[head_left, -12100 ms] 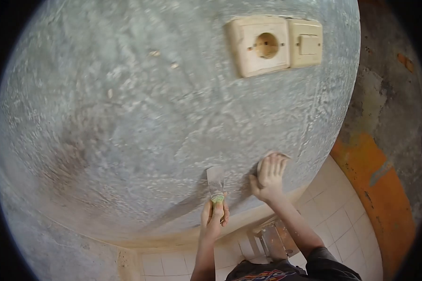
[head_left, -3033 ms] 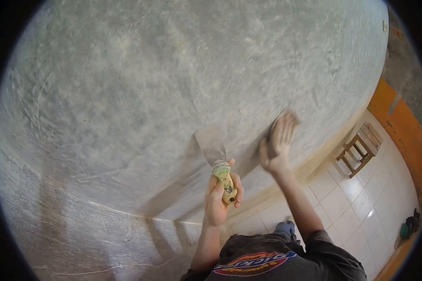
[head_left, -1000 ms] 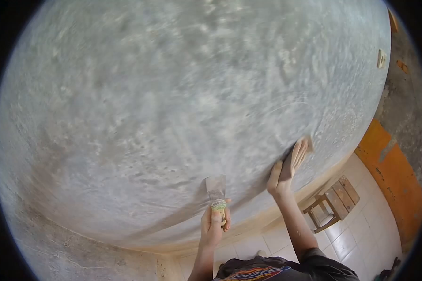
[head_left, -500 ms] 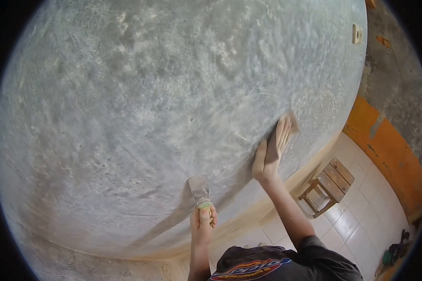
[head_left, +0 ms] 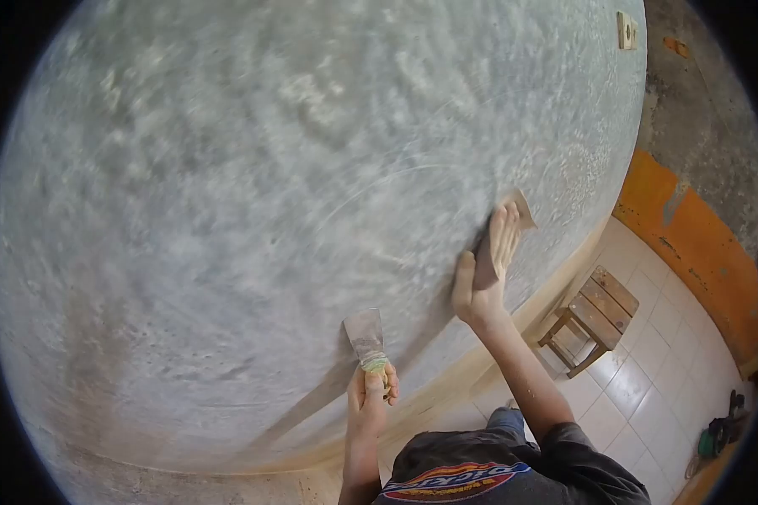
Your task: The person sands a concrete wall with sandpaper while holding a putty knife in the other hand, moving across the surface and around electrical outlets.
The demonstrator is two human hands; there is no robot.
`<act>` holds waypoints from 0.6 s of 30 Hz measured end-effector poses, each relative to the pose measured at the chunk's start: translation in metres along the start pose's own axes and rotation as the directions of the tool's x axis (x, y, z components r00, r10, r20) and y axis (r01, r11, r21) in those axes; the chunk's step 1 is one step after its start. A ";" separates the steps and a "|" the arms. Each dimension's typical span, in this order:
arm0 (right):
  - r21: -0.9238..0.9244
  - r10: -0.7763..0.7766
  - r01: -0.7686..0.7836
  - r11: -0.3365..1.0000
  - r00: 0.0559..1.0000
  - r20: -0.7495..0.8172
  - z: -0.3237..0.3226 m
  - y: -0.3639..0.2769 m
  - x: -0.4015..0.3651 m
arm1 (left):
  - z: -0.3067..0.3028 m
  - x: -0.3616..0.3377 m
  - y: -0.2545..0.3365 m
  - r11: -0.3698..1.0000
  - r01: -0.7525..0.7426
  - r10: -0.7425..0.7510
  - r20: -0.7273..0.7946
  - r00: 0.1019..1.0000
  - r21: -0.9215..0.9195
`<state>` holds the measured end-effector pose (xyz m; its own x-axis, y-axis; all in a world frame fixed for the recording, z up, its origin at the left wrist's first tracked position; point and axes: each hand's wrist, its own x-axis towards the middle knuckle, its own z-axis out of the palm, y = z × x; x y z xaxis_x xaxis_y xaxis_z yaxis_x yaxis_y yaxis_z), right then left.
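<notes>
My left hand (head_left: 372, 396) is closed around the wrapped handle of a putty knife (head_left: 365, 332), its flat metal blade pointing up near the wall. Higher and to the right, my right hand (head_left: 490, 265) lies nearly flat against the grey mottled wall (head_left: 227, 219), thumb apart from the fingers. Under its fingers is a brown sheet that looks like sandpaper (head_left: 524, 210), one corner showing past the fingertips.
A small wooden stool (head_left: 602, 307) stands on the tiled floor (head_left: 648, 370) at the right. Beyond it runs an orange-painted band (head_left: 691, 244). A wall socket (head_left: 626, 31) is at the upper right, and a dark green object (head_left: 716, 438) lies at the lower right.
The view has shifted slightly. My right hand and the sheet have moved a little to the left in view, with more of the sheet showing. The putty knife sits slightly further right.
</notes>
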<state>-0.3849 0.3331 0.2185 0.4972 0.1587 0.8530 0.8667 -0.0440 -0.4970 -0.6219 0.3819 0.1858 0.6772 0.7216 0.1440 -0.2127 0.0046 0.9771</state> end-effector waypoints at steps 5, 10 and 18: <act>-0.204 -0.261 0.306 0.930 0.939 0.223 -0.013 0.008 0.003 | 0.056 0.029 -0.010 0.999 -0.031 0.033 0.063 0.997 -0.026; -0.164 -0.092 0.154 0.974 0.939 0.332 -0.043 0.129 -0.016 | 0.101 0.044 -0.036 0.995 -0.092 0.093 0.004 0.996 -0.044; -0.156 -0.242 0.262 0.952 0.961 0.137 -0.065 0.144 0.088 | 0.180 0.061 -0.060 0.982 -0.018 0.003 -0.077 0.997 -0.188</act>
<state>-0.2134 0.2765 0.2322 0.2624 0.2985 0.9176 0.9621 -0.1539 -0.2251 -0.4408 0.3011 0.1644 0.6198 0.7731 0.1347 -0.3531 0.1215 0.9277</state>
